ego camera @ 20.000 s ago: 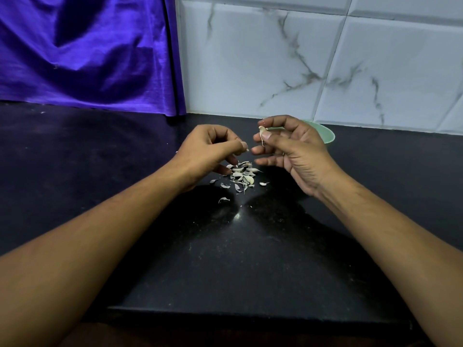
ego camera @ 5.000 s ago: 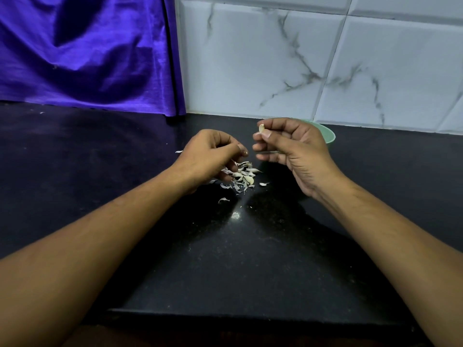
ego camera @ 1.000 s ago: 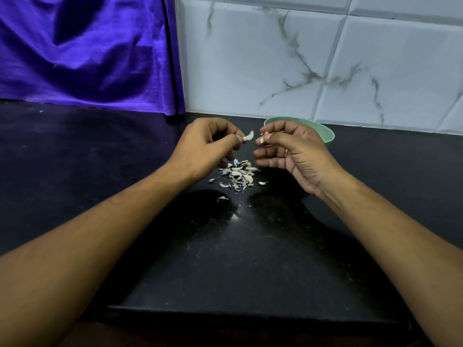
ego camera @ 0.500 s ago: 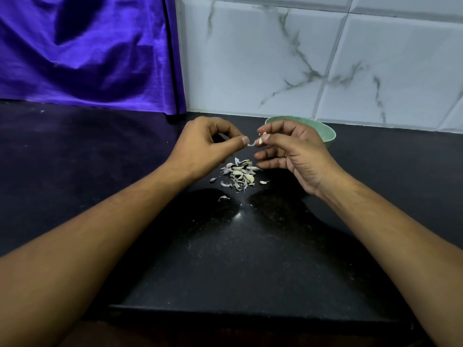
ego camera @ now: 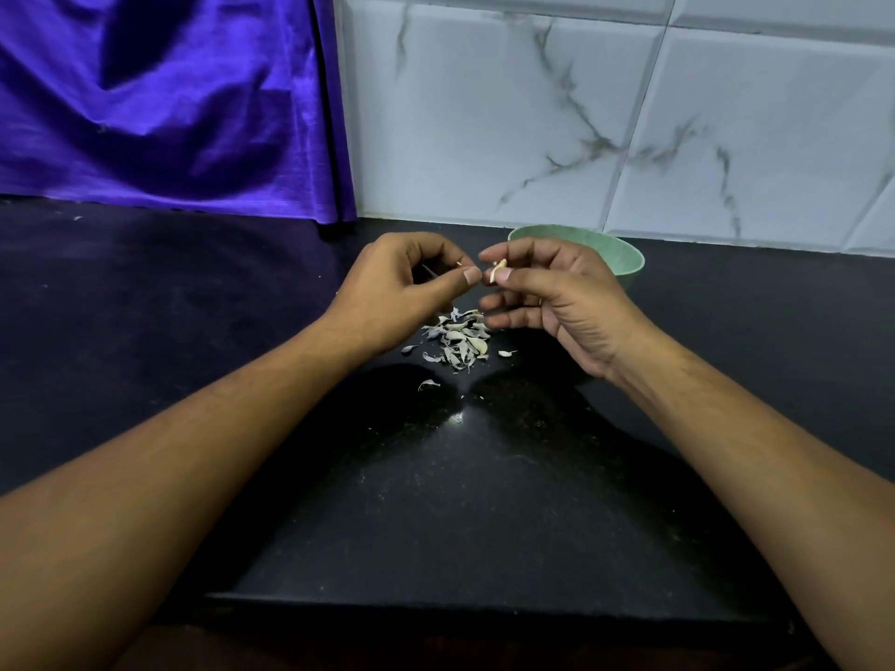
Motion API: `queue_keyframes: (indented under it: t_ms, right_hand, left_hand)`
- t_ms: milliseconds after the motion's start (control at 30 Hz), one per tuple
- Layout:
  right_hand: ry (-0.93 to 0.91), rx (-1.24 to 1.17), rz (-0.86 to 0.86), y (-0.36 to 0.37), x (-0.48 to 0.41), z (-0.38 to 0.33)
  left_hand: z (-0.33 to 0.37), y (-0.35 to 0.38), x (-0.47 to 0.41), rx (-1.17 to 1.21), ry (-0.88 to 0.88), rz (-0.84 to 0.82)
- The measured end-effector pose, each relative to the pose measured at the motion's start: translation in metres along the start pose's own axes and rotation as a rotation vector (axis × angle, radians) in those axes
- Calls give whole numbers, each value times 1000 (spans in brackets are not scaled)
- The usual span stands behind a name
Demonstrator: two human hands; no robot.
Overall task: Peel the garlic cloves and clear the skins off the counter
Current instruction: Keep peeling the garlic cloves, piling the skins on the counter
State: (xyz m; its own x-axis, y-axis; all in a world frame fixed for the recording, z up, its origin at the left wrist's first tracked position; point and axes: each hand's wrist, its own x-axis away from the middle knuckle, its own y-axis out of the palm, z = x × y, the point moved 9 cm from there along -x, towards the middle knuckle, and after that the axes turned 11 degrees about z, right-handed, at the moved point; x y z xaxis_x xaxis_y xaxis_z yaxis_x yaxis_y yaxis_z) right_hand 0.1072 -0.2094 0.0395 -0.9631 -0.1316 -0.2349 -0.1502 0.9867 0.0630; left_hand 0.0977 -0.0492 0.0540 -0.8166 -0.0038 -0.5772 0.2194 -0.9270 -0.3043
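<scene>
My right hand pinches a small pale garlic clove between thumb and forefinger, held above the counter. My left hand is close on the clove's left with its fingers curled. Its thumb tip nearly touches the clove, and a tiny bit of skin shows between thumb and forefinger. Below both hands a pile of garlic skins lies on the black counter. A few loose flakes lie around the pile.
A green bowl stands behind my right hand by the marbled tile wall; its inside is hidden. A purple cloth hangs at the back left. The counter's front edge is near me.
A second ago my left hand held a larger skin flake pulled away from the clove; that flake is gone and the left thumb is back at the clove. My right hand has barely moved.
</scene>
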Motion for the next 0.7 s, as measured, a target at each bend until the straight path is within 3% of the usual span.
queue_keyframes:
  t_ms: [700]
  right_hand:
    - [-28,13,-13,2,1,-4]
  left_hand:
    - [5,3,4,180,-93,-21]
